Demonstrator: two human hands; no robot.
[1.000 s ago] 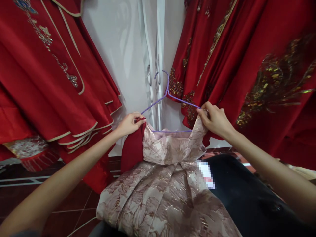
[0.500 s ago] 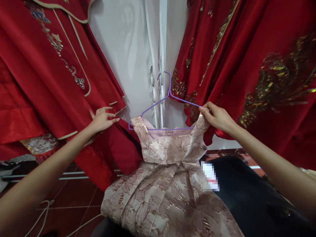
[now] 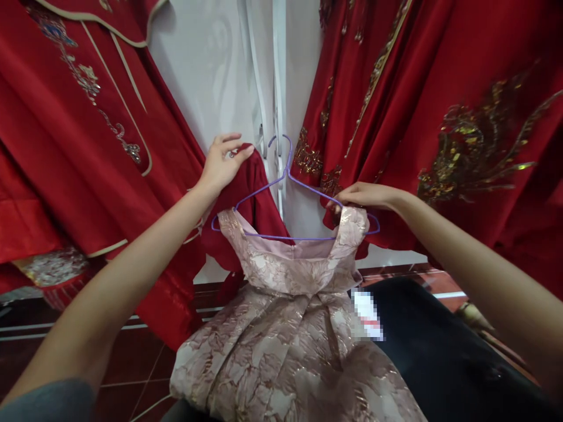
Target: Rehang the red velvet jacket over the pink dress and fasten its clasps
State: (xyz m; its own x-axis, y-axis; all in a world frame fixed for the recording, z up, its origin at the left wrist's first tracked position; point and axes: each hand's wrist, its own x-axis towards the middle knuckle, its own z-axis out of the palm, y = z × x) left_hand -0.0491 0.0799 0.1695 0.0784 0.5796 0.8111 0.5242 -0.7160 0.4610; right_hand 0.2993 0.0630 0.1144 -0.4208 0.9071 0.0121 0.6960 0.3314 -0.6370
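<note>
A pale pink dress with a metallic flower pattern lies spread in front of me. Both of its shoulder straps sit on a purple hanger, whose hook points up and away. My left hand is raised left of the hook, thumb and fingers pinching dark red cloth that hangs behind the hanger. At the right strap, my right hand is closed around the hanger's sloping arm; some of its fingertips are hidden. A white tag, blurred out, lies by the dress's right side.
Red embroidered garments hang on the left and the right. Between them stand white cabinet doors with a vertical seam. A black surface lies at the lower right, above a dark red tiled floor.
My left hand has risen and moved right, lifting the dark red cloth with it. My right hand has shifted from the strap's edge onto the hanger, whose right end now sticks out past the strap.
</note>
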